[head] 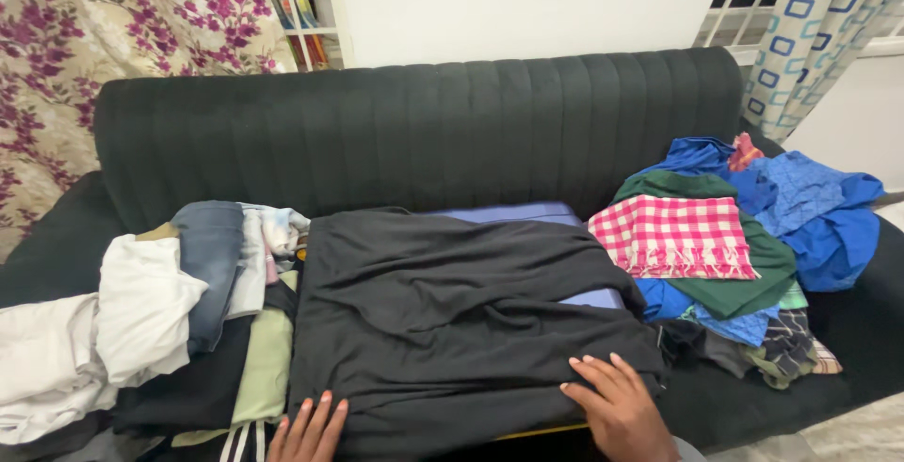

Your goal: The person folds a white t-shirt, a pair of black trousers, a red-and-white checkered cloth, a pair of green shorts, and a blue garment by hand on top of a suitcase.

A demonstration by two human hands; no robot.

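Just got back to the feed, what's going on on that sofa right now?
A person has both hands flat on a black garment spread across the seat of a dark sofa. The left hand presses its near edge and the right hand its near right corner. A blue cloth lies under it. To the left lies a heap of clothes, white, denim and pale green. To the right is another pile, with a pink checked cloth on top.

The left hand (pixel 309 429) is cut off at the wrist by the bottom edge at six o'clock. The black garment (pixel 452 321) hides most of a blue cloth (pixel 527 212) beneath it. At nine o'clock the white clothes (pixel 56 358) run past the frame's edge.
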